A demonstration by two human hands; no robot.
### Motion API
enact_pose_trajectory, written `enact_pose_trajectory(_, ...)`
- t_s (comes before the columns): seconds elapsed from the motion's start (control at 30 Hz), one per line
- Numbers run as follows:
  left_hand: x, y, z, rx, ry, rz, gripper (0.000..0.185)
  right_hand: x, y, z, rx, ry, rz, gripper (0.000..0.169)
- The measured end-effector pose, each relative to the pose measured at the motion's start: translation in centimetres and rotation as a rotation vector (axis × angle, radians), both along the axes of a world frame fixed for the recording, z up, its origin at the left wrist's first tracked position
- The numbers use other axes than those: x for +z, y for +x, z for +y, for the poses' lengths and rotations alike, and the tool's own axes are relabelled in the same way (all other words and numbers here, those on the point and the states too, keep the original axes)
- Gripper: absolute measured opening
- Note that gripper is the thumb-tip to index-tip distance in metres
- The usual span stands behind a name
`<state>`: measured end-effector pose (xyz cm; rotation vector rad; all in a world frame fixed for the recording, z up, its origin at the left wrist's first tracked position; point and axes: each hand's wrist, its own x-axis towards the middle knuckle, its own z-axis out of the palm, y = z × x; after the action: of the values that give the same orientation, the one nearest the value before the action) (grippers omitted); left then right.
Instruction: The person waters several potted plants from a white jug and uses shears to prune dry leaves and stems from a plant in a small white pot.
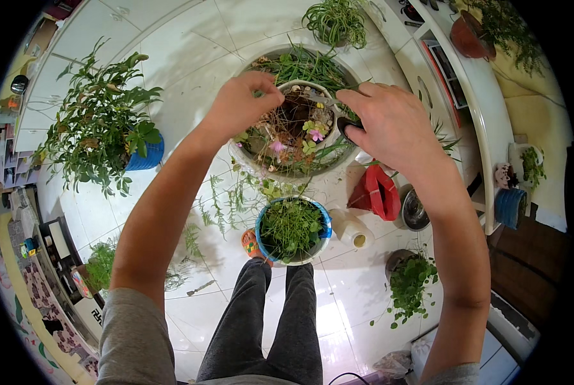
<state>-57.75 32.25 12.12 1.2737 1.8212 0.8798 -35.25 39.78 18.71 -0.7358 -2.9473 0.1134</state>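
My right hand [388, 122] holds a pair of scissors [345, 120] by the dark handles, with the metal blades pointing left over a white pot [332, 89]. The pot holds dark soil, pebbles, dry thin stems and a few pink flowers [316, 134]. My left hand [243, 103] is at the pot's upper left, thumb and forefinger pinched together on what look like thin stems. The pot stands inside a large round pale basin [248, 166], among long green leaves [311, 67]. Nearer to me, a blue-rimmed bucket [259, 236] holds cut green stems and leaves [291, 228].
A leafy plant [99, 125] in a blue pot stands left, a spider plant [337, 24] beyond the basin. At right are a red bag [376, 192], a metal bowl [415, 209], a plastic jug [354, 233] and a potted trailing plant [412, 284]. Cut fronds [214, 202] lie on the tiles.
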Motion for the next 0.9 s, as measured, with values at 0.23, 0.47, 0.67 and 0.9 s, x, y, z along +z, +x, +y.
enact_pose_trajectory(0.23,2.3,-1.6,0.7,0.22,0.207,-0.21,0.022,0.3,0.0,0.0,-0.018,-0.003,-0.005,0.022)
enact_pose_trajectory(0.47,-0.5,-0.3,0.2,-0.217,0.285,0.31,0.021,0.0,-0.1,0.1,-0.008,0.01,0.005,0.021)
enact_pose_trajectory(0.67,-1.5,-0.3,0.5,-0.27,0.38,0.534,0.019,0.0,-0.4,-0.1,-0.011,0.006,0.004,0.021)
enact_pose_trajectory(0.9,-1.1,-0.3,1.0,-0.299,0.3,0.628,0.012,-0.1,-0.4,-0.1,-0.009,-0.003,0.009,0.021)
